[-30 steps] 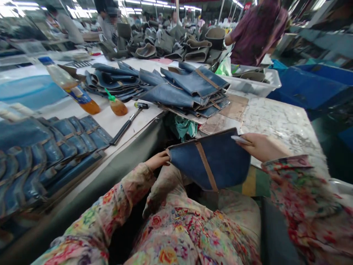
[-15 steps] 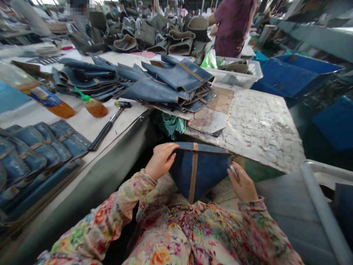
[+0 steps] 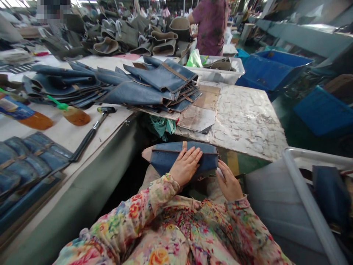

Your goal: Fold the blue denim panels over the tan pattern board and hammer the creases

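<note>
A blue leather piece with a tan strip, perhaps part of a bag, rests across my lap. My left hand lies flat over its middle, fingers stretched out and covering part of the strip. At the piece's right end, my right hand grips the edge between thumb and fingers. Something small and whitish shows at that thumb, too unclear to name. The underside of the piece is hidden.
On the left bench lie a hammer, a glue bottle with green nozzle and strapped blue pieces. A blue leather pile sits ahead. A grey bin stands at my right; a co-worker stands beyond.
My left hand has moved from the piece's upper left corner to lie flat on its middle. The piece has tipped, showing more of its top. My view has shifted right.
</note>
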The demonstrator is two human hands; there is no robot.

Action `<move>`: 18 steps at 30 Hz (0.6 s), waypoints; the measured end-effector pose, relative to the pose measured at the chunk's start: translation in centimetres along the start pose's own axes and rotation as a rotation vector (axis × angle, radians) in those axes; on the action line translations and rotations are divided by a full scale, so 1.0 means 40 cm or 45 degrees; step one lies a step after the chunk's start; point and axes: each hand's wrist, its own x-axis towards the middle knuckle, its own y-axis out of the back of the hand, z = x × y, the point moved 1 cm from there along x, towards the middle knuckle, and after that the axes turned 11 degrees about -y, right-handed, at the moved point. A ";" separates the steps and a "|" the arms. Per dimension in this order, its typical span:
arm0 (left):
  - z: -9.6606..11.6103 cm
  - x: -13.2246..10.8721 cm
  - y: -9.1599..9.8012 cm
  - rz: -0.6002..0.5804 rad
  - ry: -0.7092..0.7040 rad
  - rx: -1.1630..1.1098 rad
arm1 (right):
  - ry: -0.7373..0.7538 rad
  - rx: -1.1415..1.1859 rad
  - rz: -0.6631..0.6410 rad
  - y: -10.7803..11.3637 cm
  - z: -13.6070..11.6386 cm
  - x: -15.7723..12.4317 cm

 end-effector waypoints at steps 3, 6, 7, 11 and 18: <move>0.001 -0.005 0.007 0.011 -0.006 -0.005 | 0.011 -0.002 0.008 -0.003 -0.001 -0.001; 0.005 0.002 0.021 0.048 0.046 -0.078 | 0.015 -0.013 0.019 -0.003 -0.002 -0.001; 0.007 0.006 0.024 0.061 0.074 -0.105 | 0.011 -0.020 0.024 -0.003 -0.003 -0.001; 0.007 0.017 0.029 0.071 0.127 -0.157 | -0.004 -0.033 0.030 -0.004 -0.007 -0.001; -0.002 -0.016 0.015 0.037 -0.041 -0.010 | 0.003 -0.018 0.024 -0.006 -0.002 -0.002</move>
